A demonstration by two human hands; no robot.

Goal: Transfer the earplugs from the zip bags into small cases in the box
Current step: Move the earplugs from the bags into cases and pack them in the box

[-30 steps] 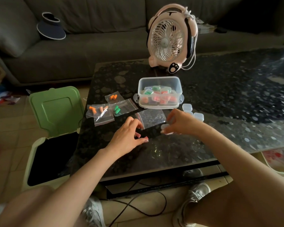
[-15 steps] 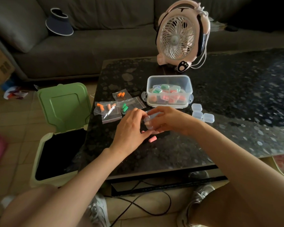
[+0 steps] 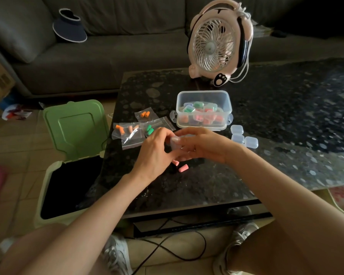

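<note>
- Pink foam earplugs (image 3: 183, 168), two stubby squishy cylinders, lie loose on the dark speckled glossy counter (image 3: 286, 116), at 6 o'clock just below the hands.
- Left hand (image 3: 155, 151) and right hand (image 3: 205, 145) both have a curled pinch grip on one small clear hard-plastic case (image 3: 176, 140); can't tell if its lid is popped.
- Risk imo: slick counter plus round foam, so a bumped wrist could roll them off the near edge.
- That stiff snap lid might flick the case out of the fingers.
- Clear plastic box (image 3: 203, 96) of filled cases sits at 12 o'clock, crinkly zip bags (image 3: 130, 135) at 10, spare empty cases (image 3: 238, 138) at 2.
</note>
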